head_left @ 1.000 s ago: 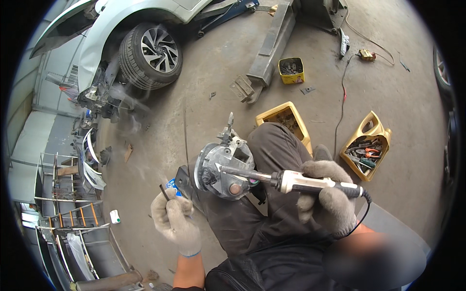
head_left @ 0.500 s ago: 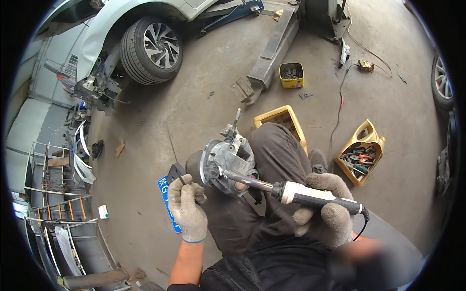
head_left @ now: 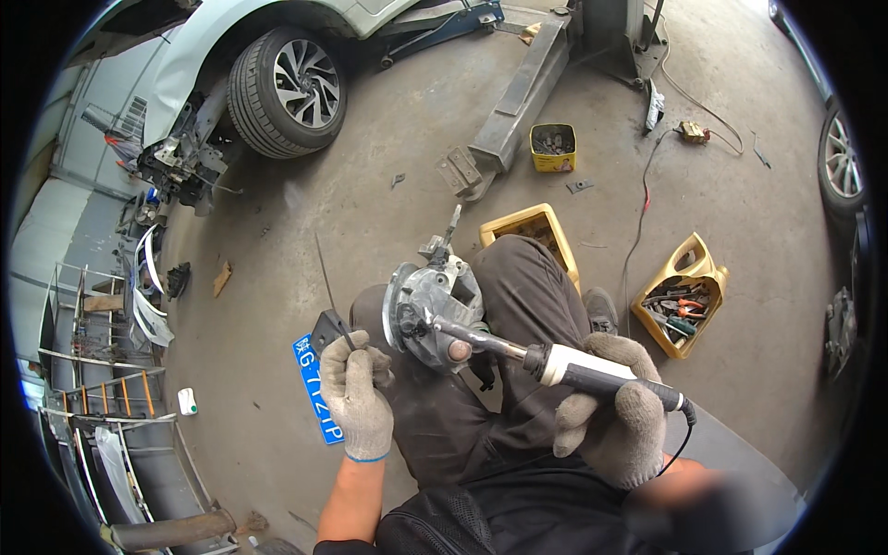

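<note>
My right hand [head_left: 617, 407], in a grey-beige glove, is wrapped round the white and black handle of a corded soldering iron [head_left: 578, 370]. Its metal shaft points left, with the tip end at a grey plastic car lamp unit [head_left: 435, 305] resting across my knees; whether it touches cannot be told. Beside the lamp's left side, my gloved left hand [head_left: 359, 388] pinches a long thin dark rod [head_left: 326, 273], which sticks up and away. A flat black piece [head_left: 327, 330] shows at those fingertips; whether it is held too is unclear.
A blue licence plate [head_left: 317, 388] lies left of my legs. To the right stands a cut-open yellow jug [head_left: 680, 347] of pliers and tools, with another yellow container [head_left: 564, 245] by my knee. Beyond are a yellow tin [head_left: 553, 162], a lift arm [head_left: 518, 102] and a car wheel [head_left: 287, 92].
The iron's tip end has shifted slightly right and lower against the lamp unit. The left hand keeps its pinch on the rod, almost still. The view has shifted a little.
</note>
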Demonstrator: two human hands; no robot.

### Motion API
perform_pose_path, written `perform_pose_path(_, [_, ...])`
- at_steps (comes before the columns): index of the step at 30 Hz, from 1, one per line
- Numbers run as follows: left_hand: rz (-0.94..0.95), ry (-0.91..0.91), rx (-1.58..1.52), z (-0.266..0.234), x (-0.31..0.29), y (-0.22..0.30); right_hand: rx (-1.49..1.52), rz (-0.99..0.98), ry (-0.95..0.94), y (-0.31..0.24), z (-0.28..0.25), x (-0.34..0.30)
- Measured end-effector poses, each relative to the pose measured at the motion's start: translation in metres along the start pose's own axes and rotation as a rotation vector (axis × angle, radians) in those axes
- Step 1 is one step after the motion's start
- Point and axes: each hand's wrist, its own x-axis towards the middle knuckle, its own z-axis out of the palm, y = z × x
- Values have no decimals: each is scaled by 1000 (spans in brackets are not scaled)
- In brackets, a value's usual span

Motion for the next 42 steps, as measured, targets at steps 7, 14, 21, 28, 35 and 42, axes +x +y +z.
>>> perform_pose_path(7, [-17, -7, 4, -1, -1, 1, -4, -39, 8, 9, 3, -4])
perform_pose_path(14, [-13, -4, 21, 0, -1, 2, -34, -95, -18, 12, 4, -5])
perform_pose_path(21, [-7, -40, -15, -3, 0, 2, -42, -14, 5, 0, 3, 2])
perform_pose_path(28, [-41, -23, 17, -1, -1, 5, -35, -37, 31, -6, -1, 25])
perform_pose_path(35, [-53, -49, -3, 0, -1, 8, -118, -64, 88, -11, 0, 39])
perform_pose_path(42, [-111, -122, -68, -9, -4, 16, -114, -56, -15, -18, -10, 43])
